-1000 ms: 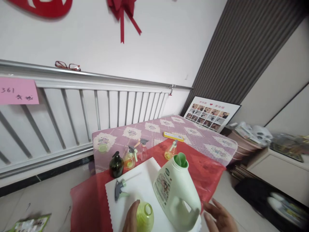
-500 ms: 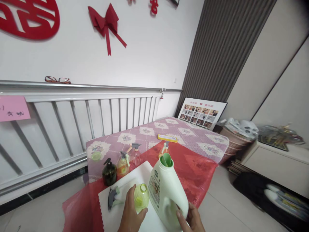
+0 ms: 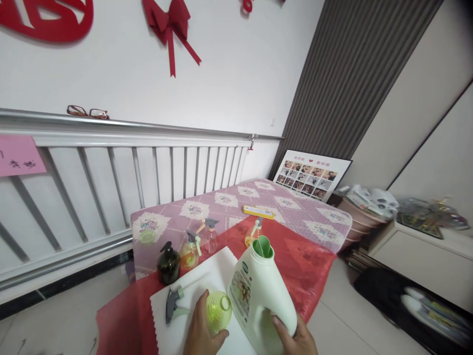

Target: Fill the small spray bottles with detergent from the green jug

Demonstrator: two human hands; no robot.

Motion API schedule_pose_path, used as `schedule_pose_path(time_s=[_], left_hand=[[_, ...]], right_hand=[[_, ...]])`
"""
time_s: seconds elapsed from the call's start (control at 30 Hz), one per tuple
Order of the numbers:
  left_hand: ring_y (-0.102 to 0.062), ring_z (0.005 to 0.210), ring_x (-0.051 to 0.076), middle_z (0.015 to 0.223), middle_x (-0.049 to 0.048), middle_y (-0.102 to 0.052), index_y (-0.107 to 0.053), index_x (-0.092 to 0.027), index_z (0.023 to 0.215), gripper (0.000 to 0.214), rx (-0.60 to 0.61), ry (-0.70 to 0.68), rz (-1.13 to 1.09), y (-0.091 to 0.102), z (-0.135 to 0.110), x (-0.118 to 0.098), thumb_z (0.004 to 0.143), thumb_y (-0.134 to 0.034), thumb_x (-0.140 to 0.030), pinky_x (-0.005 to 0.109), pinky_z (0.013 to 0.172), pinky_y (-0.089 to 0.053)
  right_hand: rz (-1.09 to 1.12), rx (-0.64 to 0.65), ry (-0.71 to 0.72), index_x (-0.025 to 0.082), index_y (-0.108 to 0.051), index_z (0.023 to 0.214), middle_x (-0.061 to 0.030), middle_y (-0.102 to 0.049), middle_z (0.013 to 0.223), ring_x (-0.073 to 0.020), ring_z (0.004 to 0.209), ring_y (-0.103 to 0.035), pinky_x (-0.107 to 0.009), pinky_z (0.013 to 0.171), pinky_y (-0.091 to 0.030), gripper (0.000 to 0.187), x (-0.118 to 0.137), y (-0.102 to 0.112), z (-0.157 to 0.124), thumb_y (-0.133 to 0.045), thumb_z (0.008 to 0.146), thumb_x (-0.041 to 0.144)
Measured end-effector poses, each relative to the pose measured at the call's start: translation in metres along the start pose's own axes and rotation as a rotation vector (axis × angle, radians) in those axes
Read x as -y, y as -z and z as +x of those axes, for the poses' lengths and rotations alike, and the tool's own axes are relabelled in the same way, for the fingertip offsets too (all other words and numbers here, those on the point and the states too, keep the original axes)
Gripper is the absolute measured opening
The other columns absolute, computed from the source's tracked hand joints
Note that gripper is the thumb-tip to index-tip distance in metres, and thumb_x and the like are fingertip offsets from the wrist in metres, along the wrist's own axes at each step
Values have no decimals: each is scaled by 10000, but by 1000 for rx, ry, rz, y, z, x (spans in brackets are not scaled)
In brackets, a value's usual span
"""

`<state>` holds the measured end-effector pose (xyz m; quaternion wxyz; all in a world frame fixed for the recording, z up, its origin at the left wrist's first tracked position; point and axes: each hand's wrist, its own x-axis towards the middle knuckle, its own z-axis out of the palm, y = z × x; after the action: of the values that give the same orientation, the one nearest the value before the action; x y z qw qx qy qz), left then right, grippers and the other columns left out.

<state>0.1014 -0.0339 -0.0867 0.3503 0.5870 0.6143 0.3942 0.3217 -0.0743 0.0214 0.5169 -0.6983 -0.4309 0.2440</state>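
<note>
My left hand (image 3: pixel 205 325) is closed round a small yellow-green ribbed bottle (image 3: pixel 217 313), its open neck tilted toward the jug. My right hand (image 3: pixel 295 335) grips the handle of a large pale-green detergent jug (image 3: pixel 254 291). The jug has no cap on, and a green spout shows inside its mouth. Left of the bottle, a grey and green spray trigger head (image 3: pixel 173 303) lies on a white scallop-edged mat (image 3: pixel 214 268). Both containers are above or on this mat; their bases are partly hidden.
A dark pump bottle (image 3: pixel 168 266), an orange-tinted spray bottle (image 3: pixel 189 254) and a clear pink one (image 3: pixel 212 241) stand left. Behind the jug is another spray bottle (image 3: pixel 251 237). A yellow case (image 3: pixel 257 212) and a green lid (image 3: pixel 147 236) lie on the tablecloth (image 3: pixel 284 202).
The bottle and jug appear slightly farther right, each still in the same hand. The camera view has tilted slightly downward. The things on the table keep their places.
</note>
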Motion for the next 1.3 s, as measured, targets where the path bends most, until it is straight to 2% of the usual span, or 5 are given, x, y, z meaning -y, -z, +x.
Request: schedule_pose_path(time_s=[0.2,0.43,0.7,1.03,1.3], left_hand=[[-396,1456,323,1538,237,-425,-275,-59,1439,963,-3,-10,11,-3,-2,-2,557,-660,-105,436,1218,-357],[-401,1457,285,1529,214,-443,-269,-78,1432,877,-33,-56,44,-7,-4,4,621,-602,-101,409,1230,-338],[-430,1432,303,1518,216,-456,-264,-85,1427,861,-19,15,6,-4,-3,0,641,-606,-158,437,1215,-350],[-431,1423,281,1518,164,-456,-252,-159,1457,865,-10,-35,-2,-7,-3,7,666,-601,-148,452,1210,-348],[-420,1430,285,1524,165,-455,-310,-156,1444,829,21,-45,-47,-3,-2,6,663,-590,-169,463,1213,-352]], right_hand=[[6,5,29,219,-752,819,-53,-809,765,-297,721,-734,-328,585,-593,399,30,11,14,-751,601,554],[-81,41,72,214,-762,698,-17,-736,553,-216,462,-626,-300,478,-555,319,86,55,28,-787,522,479],[-285,356,91,218,-795,938,-98,-824,894,-338,766,-757,-331,616,-623,510,127,97,38,-745,615,609],[-484,710,57,221,-727,1014,-71,-786,936,-322,881,-729,-323,722,-591,519,147,103,34,-607,775,665],[-673,733,145,219,-731,867,-46,-780,810,-277,767,-725,-277,657,-566,388,169,89,30,-634,795,587]])
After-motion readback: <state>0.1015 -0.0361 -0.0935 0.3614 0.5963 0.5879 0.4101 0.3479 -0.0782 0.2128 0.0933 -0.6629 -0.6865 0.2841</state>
